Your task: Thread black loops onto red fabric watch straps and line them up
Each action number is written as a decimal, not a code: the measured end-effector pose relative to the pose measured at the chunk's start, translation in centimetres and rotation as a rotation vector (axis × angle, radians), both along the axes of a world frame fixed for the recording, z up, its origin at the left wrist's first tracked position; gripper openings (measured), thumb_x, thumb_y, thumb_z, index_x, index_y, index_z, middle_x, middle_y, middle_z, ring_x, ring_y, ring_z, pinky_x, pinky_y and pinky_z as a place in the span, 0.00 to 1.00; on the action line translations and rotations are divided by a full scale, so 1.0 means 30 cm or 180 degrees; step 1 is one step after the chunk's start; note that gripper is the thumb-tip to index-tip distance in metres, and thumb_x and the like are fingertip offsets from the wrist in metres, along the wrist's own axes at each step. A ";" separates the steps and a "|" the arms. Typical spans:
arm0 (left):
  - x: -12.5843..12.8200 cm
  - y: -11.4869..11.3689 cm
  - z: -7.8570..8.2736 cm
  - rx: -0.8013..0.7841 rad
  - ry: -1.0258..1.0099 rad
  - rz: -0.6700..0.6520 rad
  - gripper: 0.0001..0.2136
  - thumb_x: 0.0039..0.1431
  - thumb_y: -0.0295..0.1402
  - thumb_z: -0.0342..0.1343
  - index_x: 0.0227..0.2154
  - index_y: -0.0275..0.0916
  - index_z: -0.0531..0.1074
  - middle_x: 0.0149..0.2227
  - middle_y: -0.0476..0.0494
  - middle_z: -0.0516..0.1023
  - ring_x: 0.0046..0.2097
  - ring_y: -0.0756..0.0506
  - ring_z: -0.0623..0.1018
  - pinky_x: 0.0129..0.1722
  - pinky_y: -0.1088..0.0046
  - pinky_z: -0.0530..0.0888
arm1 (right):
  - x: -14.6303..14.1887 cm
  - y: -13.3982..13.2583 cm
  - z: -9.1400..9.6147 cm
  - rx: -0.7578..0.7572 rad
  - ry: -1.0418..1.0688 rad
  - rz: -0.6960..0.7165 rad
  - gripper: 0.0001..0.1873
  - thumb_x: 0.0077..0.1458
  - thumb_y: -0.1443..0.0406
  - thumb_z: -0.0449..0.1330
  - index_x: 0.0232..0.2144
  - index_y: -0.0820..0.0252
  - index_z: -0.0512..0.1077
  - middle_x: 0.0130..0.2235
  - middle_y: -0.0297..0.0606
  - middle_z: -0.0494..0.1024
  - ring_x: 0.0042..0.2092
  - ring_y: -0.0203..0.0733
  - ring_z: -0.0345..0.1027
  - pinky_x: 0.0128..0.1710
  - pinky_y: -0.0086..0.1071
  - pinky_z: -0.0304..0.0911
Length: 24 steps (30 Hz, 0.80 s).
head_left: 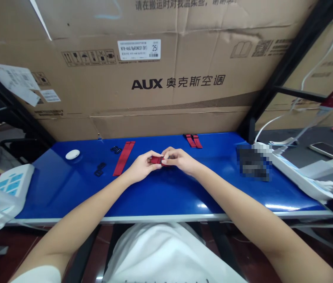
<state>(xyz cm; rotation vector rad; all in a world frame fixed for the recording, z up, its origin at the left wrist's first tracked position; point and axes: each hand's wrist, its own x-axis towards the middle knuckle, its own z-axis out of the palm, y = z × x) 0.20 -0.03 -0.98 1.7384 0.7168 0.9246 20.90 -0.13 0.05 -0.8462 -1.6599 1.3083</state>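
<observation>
Both my hands meet over the middle of the blue table [66, 184]. My left hand [143, 166] and my right hand [178, 159] pinch the two ends of a short red strap [156, 160] between their closed fingers. A longer red strap [124, 157] lies flat to the left of my hands. Two small black buckles [116, 149] sit just beyond it, and another black buckle [100, 169] lies nearer the left. A folded red strap piece [193, 140] rests at the back of the table, right of centre.
A white oval object [72, 154] lies at the table's back left. Large cardboard boxes [166, 70] stand behind the table. A white power strip [299, 177] with cables and a phone [328, 151] are at the right. A white device [1, 196] sits at the left edge.
</observation>
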 end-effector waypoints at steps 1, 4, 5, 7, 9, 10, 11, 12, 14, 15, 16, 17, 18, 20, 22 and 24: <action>0.003 -0.002 0.001 0.0051 -0.0007 0.0007 0.18 0.53 0.35 0.65 0.46 0.37 0.70 0.46 0.39 0.75 0.45 0.42 0.78 0.46 0.62 0.75 | 0.001 0.002 -0.001 -0.0002 0.0016 -0.0035 0.12 0.41 0.57 0.70 0.21 0.58 0.75 0.40 0.36 0.71 0.40 0.40 0.67 0.44 0.36 0.60; 0.009 -0.004 0.006 0.0216 -0.0057 0.0155 0.17 0.55 0.35 0.63 0.46 0.38 0.71 0.49 0.38 0.73 0.46 0.42 0.77 0.47 0.62 0.75 | 0.002 0.008 -0.005 0.0043 0.0107 -0.0170 0.11 0.42 0.58 0.70 0.23 0.58 0.77 0.41 0.37 0.73 0.42 0.41 0.68 0.47 0.36 0.60; 0.010 -0.004 0.007 0.0266 -0.0051 0.0228 0.16 0.55 0.35 0.63 0.46 0.39 0.71 0.48 0.39 0.73 0.46 0.42 0.77 0.47 0.62 0.75 | 0.001 0.010 -0.006 0.0058 0.0144 -0.0187 0.10 0.42 0.58 0.70 0.24 0.58 0.77 0.41 0.37 0.73 0.43 0.42 0.68 0.48 0.37 0.60; 0.011 -0.006 0.010 0.0384 0.0023 0.0351 0.16 0.56 0.35 0.62 0.46 0.39 0.71 0.47 0.40 0.73 0.45 0.43 0.77 0.46 0.63 0.75 | -0.001 0.012 -0.007 0.0075 0.0157 -0.0174 0.10 0.43 0.58 0.69 0.25 0.59 0.78 0.42 0.38 0.74 0.44 0.42 0.68 0.49 0.37 0.59; 0.011 -0.010 0.014 0.0563 0.0153 0.0423 0.15 0.56 0.36 0.61 0.46 0.40 0.72 0.46 0.41 0.73 0.45 0.43 0.77 0.46 0.64 0.76 | -0.005 0.012 -0.009 0.0099 0.0090 -0.0195 0.10 0.44 0.58 0.68 0.26 0.59 0.77 0.42 0.38 0.75 0.44 0.43 0.68 0.50 0.37 0.59; 0.011 -0.012 0.016 0.0652 0.0220 0.0435 0.14 0.56 0.36 0.61 0.46 0.40 0.72 0.46 0.41 0.72 0.46 0.43 0.76 0.46 0.64 0.75 | -0.007 0.012 -0.012 0.0105 0.0034 -0.0218 0.10 0.44 0.58 0.68 0.26 0.59 0.77 0.41 0.38 0.75 0.44 0.42 0.68 0.50 0.37 0.59; 0.011 -0.015 0.017 0.0723 0.0268 0.0432 0.14 0.57 0.36 0.61 0.45 0.40 0.72 0.46 0.41 0.72 0.46 0.43 0.76 0.47 0.64 0.75 | -0.009 0.013 -0.015 0.0094 -0.0020 -0.0232 0.10 0.44 0.58 0.68 0.25 0.60 0.77 0.40 0.38 0.75 0.43 0.42 0.68 0.49 0.37 0.59; 0.011 -0.017 0.019 0.0763 0.0295 0.0413 0.14 0.57 0.36 0.61 0.45 0.41 0.73 0.46 0.41 0.72 0.47 0.43 0.75 0.47 0.64 0.75 | -0.010 0.014 -0.019 0.0056 -0.0054 -0.0234 0.10 0.44 0.59 0.67 0.25 0.60 0.76 0.38 0.37 0.75 0.42 0.42 0.68 0.48 0.37 0.59; 0.012 -0.018 0.020 0.0747 0.0272 0.0364 0.14 0.56 0.37 0.61 0.45 0.40 0.73 0.46 0.41 0.72 0.48 0.43 0.75 0.48 0.63 0.74 | -0.013 0.018 -0.029 -0.0058 -0.0054 -0.0243 0.10 0.45 0.60 0.67 0.25 0.60 0.73 0.34 0.35 0.76 0.39 0.41 0.68 0.46 0.36 0.60; 0.013 -0.017 0.021 0.0707 0.0231 0.0369 0.14 0.55 0.37 0.62 0.44 0.40 0.73 0.46 0.41 0.72 0.48 0.43 0.75 0.49 0.63 0.74 | -0.014 0.019 -0.032 -0.0094 -0.0025 -0.0257 0.10 0.45 0.60 0.66 0.27 0.60 0.72 0.33 0.35 0.75 0.39 0.41 0.68 0.45 0.36 0.61; 0.013 -0.016 0.021 0.0653 0.0178 0.0411 0.15 0.54 0.37 0.63 0.44 0.39 0.74 0.45 0.41 0.73 0.48 0.43 0.76 0.49 0.63 0.73 | -0.014 0.020 -0.034 -0.0078 0.0014 -0.0272 0.10 0.45 0.61 0.66 0.29 0.60 0.72 0.34 0.35 0.76 0.39 0.41 0.69 0.45 0.36 0.62; 0.013 -0.014 0.021 0.0589 0.0122 0.0488 0.15 0.53 0.37 0.64 0.43 0.39 0.74 0.45 0.41 0.74 0.47 0.42 0.76 0.50 0.62 0.73 | -0.014 0.019 -0.034 0.0014 0.0037 -0.0270 0.11 0.45 0.61 0.66 0.32 0.60 0.71 0.36 0.35 0.76 0.40 0.41 0.69 0.45 0.37 0.62; 0.014 -0.012 0.022 0.0514 0.0078 0.0577 0.16 0.52 0.37 0.65 0.42 0.38 0.74 0.44 0.41 0.75 0.47 0.42 0.77 0.50 0.61 0.73 | -0.014 0.017 -0.032 0.0184 0.0029 -0.0245 0.14 0.45 0.62 0.66 0.36 0.59 0.71 0.39 0.37 0.76 0.43 0.42 0.69 0.47 0.38 0.63; 0.014 -0.011 0.025 0.0362 0.0001 0.0713 0.17 0.49 0.37 0.68 0.40 0.36 0.74 0.43 0.40 0.77 0.46 0.41 0.78 0.50 0.60 0.73 | -0.014 0.007 -0.020 0.0630 -0.0072 -0.0137 0.22 0.44 0.64 0.67 0.43 0.59 0.70 0.46 0.40 0.76 0.48 0.44 0.69 0.51 0.39 0.62; 0.014 -0.015 0.033 0.0226 -0.0070 0.0736 0.18 0.45 0.37 0.69 0.39 0.36 0.74 0.42 0.40 0.78 0.46 0.41 0.79 0.51 0.59 0.73 | -0.015 -0.008 -0.004 0.1021 -0.0279 -0.0079 0.24 0.45 0.64 0.67 0.47 0.58 0.70 0.48 0.42 0.76 0.50 0.45 0.69 0.53 0.40 0.61; 0.013 -0.022 0.044 0.0141 -0.0135 0.0744 0.19 0.43 0.37 0.71 0.37 0.36 0.74 0.41 0.41 0.80 0.45 0.41 0.80 0.50 0.58 0.74 | -0.016 -0.022 0.011 0.1232 -0.0467 -0.0216 0.21 0.48 0.63 0.66 0.46 0.58 0.73 0.46 0.42 0.77 0.48 0.46 0.71 0.52 0.40 0.62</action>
